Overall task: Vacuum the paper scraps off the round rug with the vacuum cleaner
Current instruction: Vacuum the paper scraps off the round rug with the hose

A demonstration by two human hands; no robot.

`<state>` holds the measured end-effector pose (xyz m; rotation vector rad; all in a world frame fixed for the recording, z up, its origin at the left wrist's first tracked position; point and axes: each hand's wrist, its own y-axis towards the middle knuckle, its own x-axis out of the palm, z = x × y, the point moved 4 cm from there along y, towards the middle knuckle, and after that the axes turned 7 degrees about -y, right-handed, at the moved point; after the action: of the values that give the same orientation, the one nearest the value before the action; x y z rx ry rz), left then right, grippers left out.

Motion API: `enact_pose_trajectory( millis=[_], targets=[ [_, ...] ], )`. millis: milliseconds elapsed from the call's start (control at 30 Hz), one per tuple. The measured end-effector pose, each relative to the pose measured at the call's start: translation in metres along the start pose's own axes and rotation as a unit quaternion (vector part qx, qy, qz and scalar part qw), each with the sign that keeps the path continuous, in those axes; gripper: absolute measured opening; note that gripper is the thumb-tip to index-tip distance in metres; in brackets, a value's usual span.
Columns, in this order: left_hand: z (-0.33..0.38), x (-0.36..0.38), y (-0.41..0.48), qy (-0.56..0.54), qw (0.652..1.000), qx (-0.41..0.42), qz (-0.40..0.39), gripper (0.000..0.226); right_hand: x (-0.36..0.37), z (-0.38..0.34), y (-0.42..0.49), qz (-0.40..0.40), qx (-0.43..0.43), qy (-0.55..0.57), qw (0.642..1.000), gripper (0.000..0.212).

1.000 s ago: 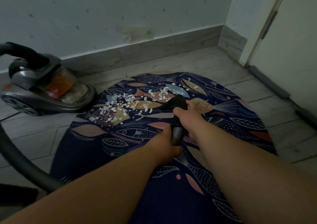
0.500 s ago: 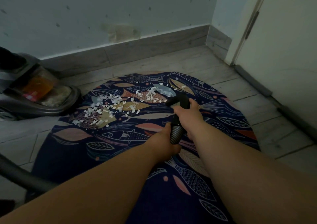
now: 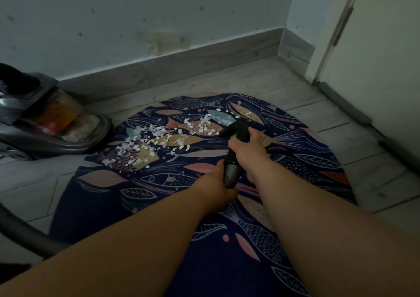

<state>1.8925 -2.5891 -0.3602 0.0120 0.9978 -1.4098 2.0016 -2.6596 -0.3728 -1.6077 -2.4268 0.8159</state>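
Holding the nozzle point(image 3: 236, 130) with both hands, the person is at the start of the sweep: the black tip points left at the right-hand end of the paper scraps point(image 3: 159, 141), which lie in a loose white band across the far half of the round rug point(image 3: 204, 265). The right hand point(image 3: 246, 152) is curled round the hard black grip just behind the tip; the left hand point(image 3: 217, 184) is wrapped round the ribbed hose point(image 3: 231, 175) right below it, the two hands almost touching. Whether the tip rests on the rug or hangs just above it is too dark to tell. The vacuum cleaner point(image 3: 52, 124) sits on the floor tiles point(image 3: 261, 80) just off the rug's left edge, near the left end of the band.

With so many scraps left, nearly all the work seems to lie ahead. The next move calls for pushing the tip leftward along the band, low and slow, so the light bits are drawn in rather than scattered.

Against half a second ago little differs: the grip is the same, the tip sits at the same end of the band, and the scraps look no fewer; only the view has swung slightly, showing a bit more of the cleaner
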Motion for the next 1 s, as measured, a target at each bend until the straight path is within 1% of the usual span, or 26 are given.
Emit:
enact_pose_trajectory(
  millis=[133,333,400,567,733,867,1000],
  targets=[
    [-0.005,-0.008,-0.006,-0.019,1.000,0.000,0.008,0.082,0.013,-0.003,-0.003,-0.028,0.013,-0.010,0.999,0.081],
    [-0.017,-0.014,-0.008,-0.016,1.000,-0.021,0.012,0.091,0.027,-0.006,-0.001,-0.043,0.011,0.002,0.999,0.081],
    [-0.016,-0.013,-0.008,-0.016,1.000,-0.018,0.009,0.091,0.025,-0.006,-0.001,-0.036,0.015,0.004,0.999,0.080],
    [-0.003,-0.007,-0.003,-0.017,1.000,0.005,-0.004,0.083,0.008,-0.004,-0.001,-0.007,0.016,-0.005,1.000,0.079],
    [0.011,0.005,0.011,0.010,0.999,0.023,-0.023,0.092,-0.016,-0.002,0.002,0.022,0.015,0.018,0.999,0.082],
    [0.020,0.011,0.019,0.017,0.999,0.033,-0.030,0.094,-0.028,0.001,0.008,0.055,0.015,0.022,0.998,0.078],
    [0.023,0.011,0.025,0.029,0.999,0.030,-0.030,0.097,-0.032,0.003,0.012,0.064,0.008,0.028,0.998,0.075]
  ],
)
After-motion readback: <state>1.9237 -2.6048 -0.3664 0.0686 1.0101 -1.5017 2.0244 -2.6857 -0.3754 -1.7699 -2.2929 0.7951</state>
